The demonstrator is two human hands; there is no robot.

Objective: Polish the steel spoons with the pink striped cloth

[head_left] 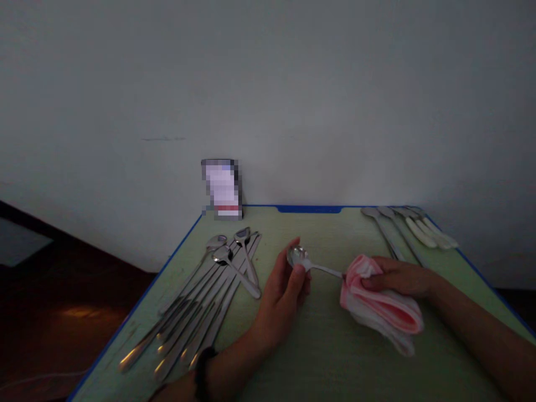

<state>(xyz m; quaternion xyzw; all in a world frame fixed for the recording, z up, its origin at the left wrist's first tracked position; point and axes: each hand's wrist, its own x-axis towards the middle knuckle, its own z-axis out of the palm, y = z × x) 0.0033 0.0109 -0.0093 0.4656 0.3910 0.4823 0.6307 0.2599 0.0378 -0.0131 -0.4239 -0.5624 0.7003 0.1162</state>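
Over the pale-green, blue-edged desk (318, 346), the left hand (281, 296) has its fingers closed on a silver metal spoon (298, 255); the right's (397, 276) pinch a folded pink-and-white cloth (377, 307) at its handle. Wiping appears under way; which flanking silver cutlery (243, 277) is finished cannot be told.

A pink-and-white cloth (383, 310) in the right hand (391, 276) hides the end of a spoon handle (329, 271), while that hand covers the ends of two long utensils (386, 238). A phone screen (223, 187) is blurred into blocks; the bottom edge crops the table (318, 357).
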